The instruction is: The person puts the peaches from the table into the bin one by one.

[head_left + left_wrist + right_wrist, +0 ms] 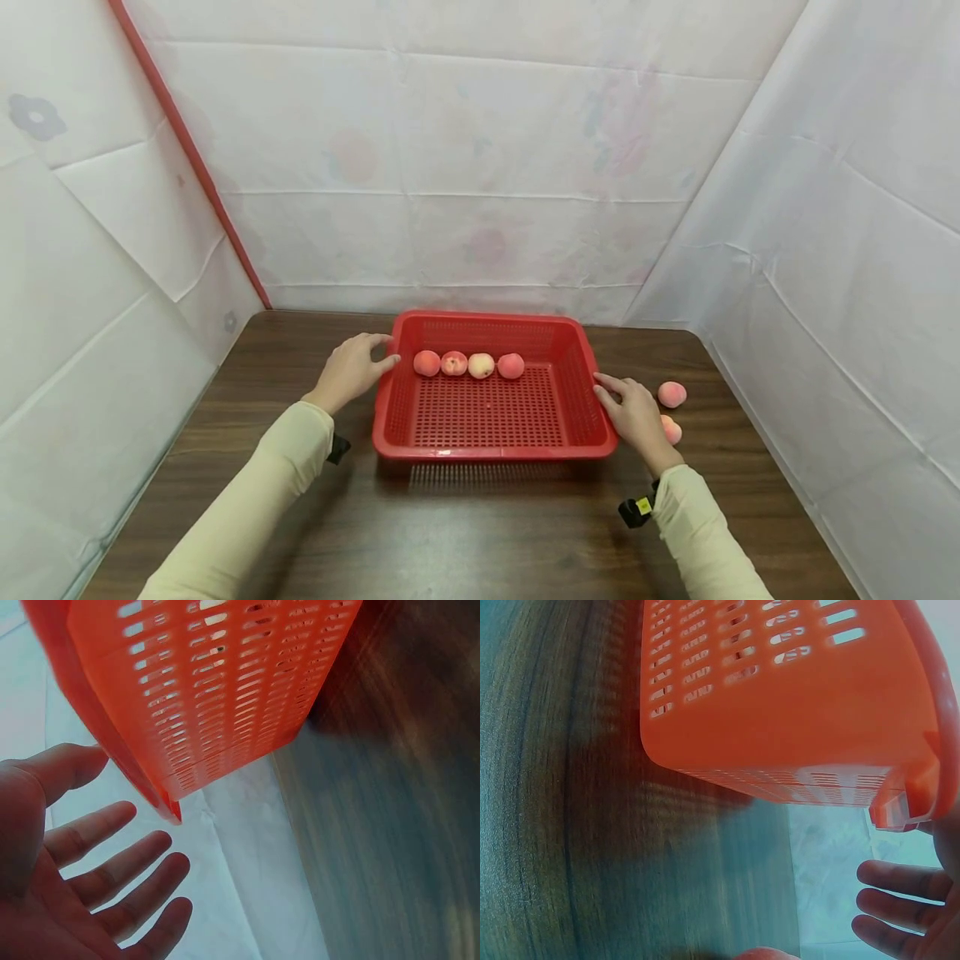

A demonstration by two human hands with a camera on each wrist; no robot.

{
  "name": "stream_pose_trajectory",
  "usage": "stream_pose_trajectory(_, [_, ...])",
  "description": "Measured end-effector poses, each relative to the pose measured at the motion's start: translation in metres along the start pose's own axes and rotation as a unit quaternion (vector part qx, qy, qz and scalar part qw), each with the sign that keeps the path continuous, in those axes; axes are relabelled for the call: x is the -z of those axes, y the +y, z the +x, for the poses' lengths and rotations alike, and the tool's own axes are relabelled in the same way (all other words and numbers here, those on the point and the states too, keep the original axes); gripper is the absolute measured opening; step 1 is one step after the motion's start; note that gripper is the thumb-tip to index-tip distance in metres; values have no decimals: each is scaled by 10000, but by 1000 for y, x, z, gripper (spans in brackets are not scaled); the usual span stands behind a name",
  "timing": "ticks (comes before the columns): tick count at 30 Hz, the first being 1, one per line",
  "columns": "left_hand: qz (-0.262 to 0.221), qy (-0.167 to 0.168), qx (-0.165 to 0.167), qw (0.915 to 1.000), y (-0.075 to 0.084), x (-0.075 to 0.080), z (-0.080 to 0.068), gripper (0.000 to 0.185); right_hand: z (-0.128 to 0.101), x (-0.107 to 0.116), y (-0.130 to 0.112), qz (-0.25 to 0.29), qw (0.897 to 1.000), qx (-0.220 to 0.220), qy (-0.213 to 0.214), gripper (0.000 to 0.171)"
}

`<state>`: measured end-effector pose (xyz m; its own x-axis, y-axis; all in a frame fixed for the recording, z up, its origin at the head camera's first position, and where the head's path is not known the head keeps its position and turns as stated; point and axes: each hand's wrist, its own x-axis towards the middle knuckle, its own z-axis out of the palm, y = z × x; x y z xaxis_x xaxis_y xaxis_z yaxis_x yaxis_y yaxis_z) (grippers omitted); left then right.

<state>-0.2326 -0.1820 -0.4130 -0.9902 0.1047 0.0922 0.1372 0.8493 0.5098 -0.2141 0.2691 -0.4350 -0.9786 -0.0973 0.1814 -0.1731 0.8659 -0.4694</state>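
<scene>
A red plastic basket [487, 454] with slotted walls stands on the table. Inside, along its back half, several peaches [481, 366] lie in a row from the left toward the middle. At the left rim is my left hand [352, 367], its thumb touching or almost touching the edge; the left wrist view shows its fingers [142, 862] spread and relaxed. My right hand [633, 412] touches the right rim with thumb and forefinger. Its other fingers [900, 900] stretch out loosely in the right wrist view. Neither hand's fingers are visibly curled round the basket.
Right of my right hand, a peach [672, 394] lies on the brown wooden table [480, 542]. A second peach [671, 429] is nearer, partly hidden by that hand. White patterned sheets [480, 167] enclose the table at the back and both sides.
</scene>
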Motion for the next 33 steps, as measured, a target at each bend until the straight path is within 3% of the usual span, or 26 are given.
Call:
stream_pose_trajectory(10, [-85, 474, -122, 9988, -1, -7, -9, 41, 0, 2, -2, -36, 9999, 100, 76, 37])
stream_pose_trajectory(21, [-128, 496, -52, 9987, -2, -12, -17, 38, -1, 1, -1, -15, 10000, -69, -46, 38])
stream_pose_trajectory(33, [-387, 662, 82, 9970, -5, -19, -19, 38, -2, 0, 2, 366, 9991, 72, 224, 34])
